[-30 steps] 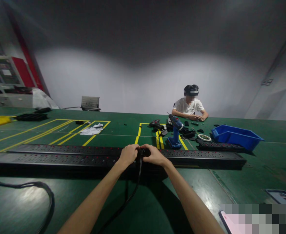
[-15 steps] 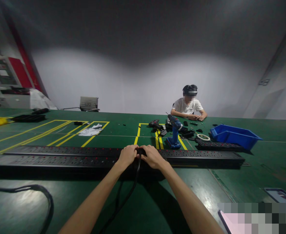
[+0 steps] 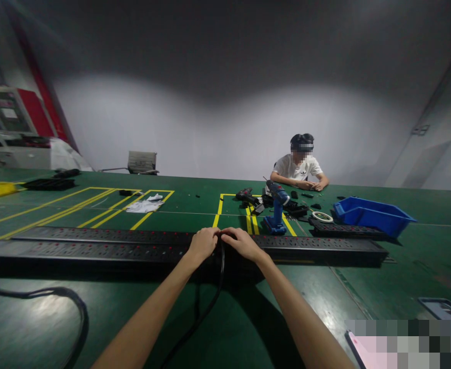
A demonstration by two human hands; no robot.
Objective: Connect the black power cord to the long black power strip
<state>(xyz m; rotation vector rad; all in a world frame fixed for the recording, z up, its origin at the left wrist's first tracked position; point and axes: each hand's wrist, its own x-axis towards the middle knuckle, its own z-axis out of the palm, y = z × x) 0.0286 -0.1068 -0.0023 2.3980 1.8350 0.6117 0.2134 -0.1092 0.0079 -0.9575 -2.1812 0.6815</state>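
My left hand (image 3: 203, 243) and my right hand (image 3: 241, 244) meet over two long black power strips, fingertips almost touching. Between them they pinch the upper end of a black power cable (image 3: 222, 269), which hangs down and curves toward the table's near edge. The fingers hide the cable's end, so I cannot tell whether it touches a socket. One power strip (image 3: 318, 245) reaches far to the right behind my hands; the other power strip (image 3: 102, 251) lies in front of it, to the left. Rows of sockets with small red marks line both.
Beyond the strips stand a blue cordless drill (image 3: 275, 207), a roll of tape (image 3: 322, 217), a shorter power strip (image 3: 348, 230) and a blue bin (image 3: 375, 216). A person (image 3: 300, 166) sits across the green table. Another cable (image 3: 56, 291) lies at left, a phone (image 3: 364, 346) at near right.
My fingertips have drawn closer together over the cable's end, covering the dark piece seen between them before. The hanging cable has swung slightly right. The view has shifted a little.
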